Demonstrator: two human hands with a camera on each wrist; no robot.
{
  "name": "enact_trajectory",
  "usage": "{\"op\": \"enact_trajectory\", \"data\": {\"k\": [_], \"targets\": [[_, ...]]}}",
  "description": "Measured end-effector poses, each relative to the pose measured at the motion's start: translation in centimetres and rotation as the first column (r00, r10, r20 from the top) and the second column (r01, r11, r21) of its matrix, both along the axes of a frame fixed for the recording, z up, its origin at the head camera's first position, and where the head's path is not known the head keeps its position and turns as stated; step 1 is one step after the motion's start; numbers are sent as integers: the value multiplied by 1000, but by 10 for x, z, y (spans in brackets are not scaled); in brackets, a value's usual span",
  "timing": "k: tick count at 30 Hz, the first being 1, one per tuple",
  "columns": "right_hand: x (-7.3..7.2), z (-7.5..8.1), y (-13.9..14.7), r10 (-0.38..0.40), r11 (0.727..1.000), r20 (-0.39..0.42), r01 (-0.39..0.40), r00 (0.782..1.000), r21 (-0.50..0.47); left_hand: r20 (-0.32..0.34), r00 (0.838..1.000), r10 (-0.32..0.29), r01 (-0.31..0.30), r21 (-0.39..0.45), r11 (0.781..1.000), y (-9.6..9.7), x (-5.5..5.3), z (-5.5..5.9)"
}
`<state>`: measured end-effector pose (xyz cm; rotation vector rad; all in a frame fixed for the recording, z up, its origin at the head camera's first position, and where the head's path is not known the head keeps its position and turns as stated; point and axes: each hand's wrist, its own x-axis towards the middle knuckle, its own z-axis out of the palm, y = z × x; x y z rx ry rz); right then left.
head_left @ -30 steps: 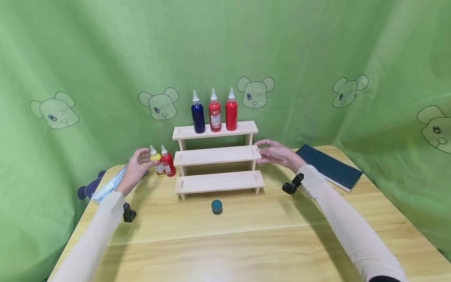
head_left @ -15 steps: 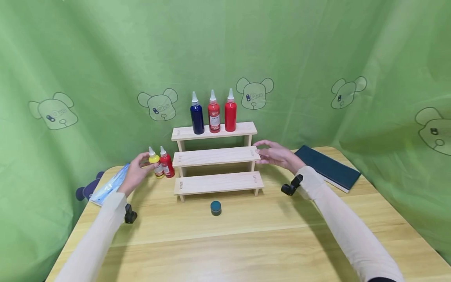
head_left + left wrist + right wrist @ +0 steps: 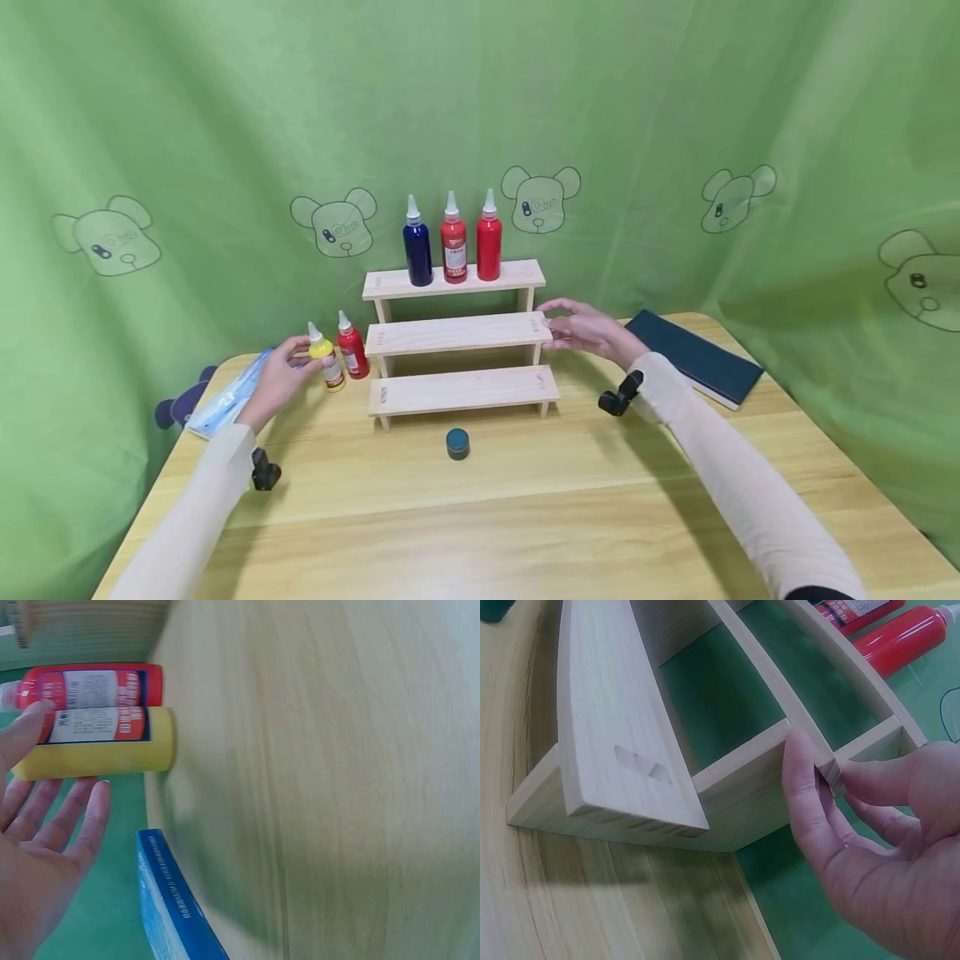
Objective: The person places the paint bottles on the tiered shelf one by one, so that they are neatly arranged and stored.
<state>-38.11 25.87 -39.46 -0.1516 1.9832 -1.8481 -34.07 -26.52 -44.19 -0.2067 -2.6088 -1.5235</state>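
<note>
My left hand (image 3: 283,379) holds a yellow squeeze bottle (image 3: 328,367) with a white pointed tip, thumb on one side and fingers on the other. The bottle tilts slightly, its base close over the table. In the left wrist view, its label (image 3: 94,725) faces the thumb side. A red squeeze bottle (image 3: 352,347) stands just right of it, beside a three-tier wooden rack (image 3: 457,333). At the rack's right end, my right hand (image 3: 592,331) grips the middle shelf, with thumb and fingers pinching its end (image 3: 829,774) in the right wrist view.
On the top shelf stand a dark blue bottle (image 3: 417,250) and two red ones, one labelled (image 3: 454,250), one plain (image 3: 489,247). A small dark teal jar (image 3: 457,444) sits before the rack. A blue-white packet (image 3: 228,400) lies left, a dark green notebook (image 3: 697,358) right.
My left hand has drawn the yellow bottle left and toward me, opening a gap from the red bottle beside it. My right hand keeps its grip on the middle shelf.
</note>
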Motion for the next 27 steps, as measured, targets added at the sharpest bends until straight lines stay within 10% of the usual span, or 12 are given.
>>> {"op": "enact_trajectory", "data": {"k": [11,27], "targets": [[2,2,-2,6,1000,5,-6,1000,13,74,995,-64,40,293,955,-6,21,24],[2,0,-1,9,999,10,-9,1000,-35,-20,981,-192,187,349,919,26,32,73]]}}
